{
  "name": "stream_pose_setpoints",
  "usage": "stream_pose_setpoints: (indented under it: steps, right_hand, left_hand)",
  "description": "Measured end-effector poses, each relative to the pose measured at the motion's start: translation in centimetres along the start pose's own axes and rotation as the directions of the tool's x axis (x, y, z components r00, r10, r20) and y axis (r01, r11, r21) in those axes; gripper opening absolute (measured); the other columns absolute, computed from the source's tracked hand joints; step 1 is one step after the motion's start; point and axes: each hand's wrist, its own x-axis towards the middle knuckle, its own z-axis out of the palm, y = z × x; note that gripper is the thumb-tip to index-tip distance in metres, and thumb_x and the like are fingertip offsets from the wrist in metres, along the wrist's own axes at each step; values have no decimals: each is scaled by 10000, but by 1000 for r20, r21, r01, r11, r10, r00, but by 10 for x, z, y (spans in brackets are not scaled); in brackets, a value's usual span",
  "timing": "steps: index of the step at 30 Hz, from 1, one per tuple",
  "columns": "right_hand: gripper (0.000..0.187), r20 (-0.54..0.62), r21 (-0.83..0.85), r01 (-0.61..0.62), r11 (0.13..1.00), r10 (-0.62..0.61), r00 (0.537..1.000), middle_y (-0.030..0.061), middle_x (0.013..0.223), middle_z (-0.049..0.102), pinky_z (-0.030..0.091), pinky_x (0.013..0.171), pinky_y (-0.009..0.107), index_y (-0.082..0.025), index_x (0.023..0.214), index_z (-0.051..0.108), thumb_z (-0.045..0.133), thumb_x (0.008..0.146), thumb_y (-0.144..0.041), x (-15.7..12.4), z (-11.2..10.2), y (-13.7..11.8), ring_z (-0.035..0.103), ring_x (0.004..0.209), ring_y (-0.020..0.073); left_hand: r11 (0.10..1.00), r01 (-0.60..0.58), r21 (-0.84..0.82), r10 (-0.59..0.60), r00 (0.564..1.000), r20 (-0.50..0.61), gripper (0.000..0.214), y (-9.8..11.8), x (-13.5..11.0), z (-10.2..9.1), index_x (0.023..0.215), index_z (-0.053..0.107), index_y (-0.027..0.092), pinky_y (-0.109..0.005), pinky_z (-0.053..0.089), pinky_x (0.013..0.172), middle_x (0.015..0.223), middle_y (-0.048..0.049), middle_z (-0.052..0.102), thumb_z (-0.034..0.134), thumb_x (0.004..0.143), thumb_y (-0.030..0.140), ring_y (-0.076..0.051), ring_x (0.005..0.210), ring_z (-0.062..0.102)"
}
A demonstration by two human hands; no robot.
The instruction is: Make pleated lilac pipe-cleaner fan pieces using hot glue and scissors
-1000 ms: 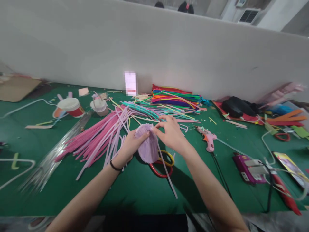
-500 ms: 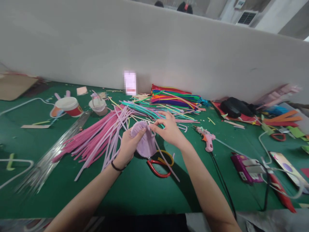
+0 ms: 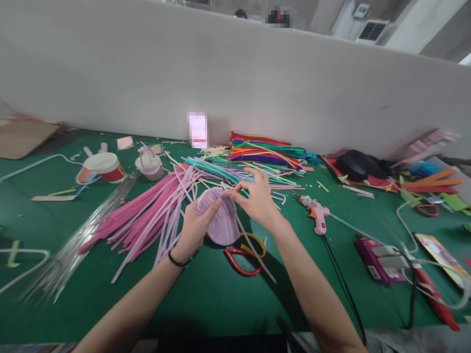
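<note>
A rounded lilac piece of pipe cleaners (image 3: 222, 225), its ridges side by side, is held up over the table. My left hand (image 3: 195, 220) grips its left side, thumb across the front. At its upper right edge, my right hand (image 3: 257, 196) pinches a lilac pipe cleaner (image 3: 253, 247), whose loose end hangs down to the right. The other fingers of that hand are raised. Beneath the piece lie scissors (image 3: 245, 269) with red handles, partly hidden, beside a yellow loop (image 3: 257, 245). Loose pink and lilac pipe cleaners (image 3: 150, 211) fan out left of my left hand.
A pink glue gun (image 3: 319, 218) with a black cord lies to the right, near a purple power strip (image 3: 377, 260). Colourful pipe cleaner bundles (image 3: 265, 149) lie by the grey partition (image 3: 147, 73). A paper cup (image 3: 106, 166) and a small lilac basket-like item (image 3: 150, 164) stand left.
The lilac piece has turned slightly, showing more of its ridged face. My right hand's pinch has shifted a little left along its edge. The view has tilted slightly.
</note>
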Motion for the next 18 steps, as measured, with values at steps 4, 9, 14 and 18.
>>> stream_pose_setpoints:
  steps: [4,9,14,18]
  right_hand:
    - [276,-90,10,72,997,-71,993,111,1329,504,301,1109,504,-229,896,687,684,830,-497,3,-13,10,383,1340,301]
    - [156,-239,-49,43,998,-53,969,86,986,630,450,929,429,-209,893,663,673,856,-360,-2,-20,14,565,1030,272]
    - [136,69,31,226,974,-228,971,59,1001,734,483,874,327,-195,989,714,603,914,-212,-7,8,1,656,931,204]
    - [237,124,-13,263,965,-260,958,76,1080,749,462,961,350,-177,1056,730,522,944,-153,-7,23,-4,669,1030,225]
  left_hand:
    - [980,79,-181,-87,996,-33,353,9,6,-1,962,728,153,-257,551,741,880,-36,747,836,685,344,-172,764,696]
    - [959,72,-273,-89,995,-54,376,16,13,-5,972,706,176,-274,561,769,894,-17,744,852,649,304,-173,776,701]
    - [971,68,-230,-74,997,-18,401,12,15,-7,968,703,166,-275,560,773,908,-28,745,868,626,296,-175,778,699]
    - [971,73,-227,-79,997,-18,424,6,15,-8,990,704,167,-270,557,777,937,-29,740,871,619,284,-171,792,695]
